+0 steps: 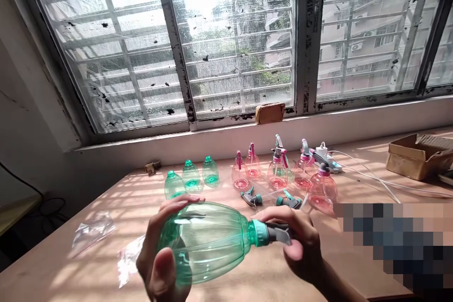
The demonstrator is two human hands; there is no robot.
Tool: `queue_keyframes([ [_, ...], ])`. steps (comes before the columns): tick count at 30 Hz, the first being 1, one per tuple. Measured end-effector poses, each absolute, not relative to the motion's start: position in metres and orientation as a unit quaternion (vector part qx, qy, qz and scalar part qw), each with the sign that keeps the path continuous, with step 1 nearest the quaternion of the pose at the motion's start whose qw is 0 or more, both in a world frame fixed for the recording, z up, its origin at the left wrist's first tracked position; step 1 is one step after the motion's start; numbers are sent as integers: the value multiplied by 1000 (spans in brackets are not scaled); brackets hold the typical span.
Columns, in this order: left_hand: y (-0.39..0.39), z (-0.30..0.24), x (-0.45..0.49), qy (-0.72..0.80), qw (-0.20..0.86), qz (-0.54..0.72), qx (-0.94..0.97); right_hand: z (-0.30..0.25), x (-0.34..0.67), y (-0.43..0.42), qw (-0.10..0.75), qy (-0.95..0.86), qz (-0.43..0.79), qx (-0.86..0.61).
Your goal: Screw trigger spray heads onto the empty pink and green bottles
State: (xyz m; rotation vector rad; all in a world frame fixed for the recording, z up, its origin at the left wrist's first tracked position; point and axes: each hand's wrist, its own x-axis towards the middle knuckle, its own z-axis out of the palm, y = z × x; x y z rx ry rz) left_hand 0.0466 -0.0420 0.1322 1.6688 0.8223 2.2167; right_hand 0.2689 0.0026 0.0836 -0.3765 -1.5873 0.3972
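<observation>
I hold a clear green plastic spray bottle (208,238) on its side above the wooden table (106,207). My left hand (161,257) wraps round the bottle's body from below, thumb toward me. My right hand (300,245) is closed on the grey spray head (278,232) at the teal collar of the neck. Behind the bottle, three green bottles without heads (191,175) stand in a group. Several pink bottles with spray heads (279,172) stand to their right. Two loose spray heads (271,199) lie on the table between the bottles and my hands.
Clear plastic bags (92,230) lie at the left of the table. An open cardboard box (412,155) sits at the far right, with thin white tubes (375,181) trailing across the table. A barred window runs along the back, with a small brown block (269,113) on its sill.
</observation>
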Motion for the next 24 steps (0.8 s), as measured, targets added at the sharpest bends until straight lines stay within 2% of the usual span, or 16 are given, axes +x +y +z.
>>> queue_keyframes([
  [4,-44,136,54,232,5,753,616,88,255,2,662,-628,384,-143],
  [7,-41,136,54,227,-13,759,610,99,252,-3,633,-611,456,-135],
  [11,-24,132,38,218,23,725,653,109,268,-5,628,-626,422,-190],
  [13,-13,130,27,245,28,644,724,110,281,-2,628,-638,382,-230],
  [16,-1,128,20,325,-17,459,827,111,297,5,607,-664,314,-303],
  [18,4,126,24,379,-33,356,854,114,303,6,571,-691,269,-352],
  [20,12,122,29,419,-2,296,858,119,307,6,508,-736,245,-375],
  [24,36,109,24,480,84,296,822,125,321,10,412,-787,244,-388],
])
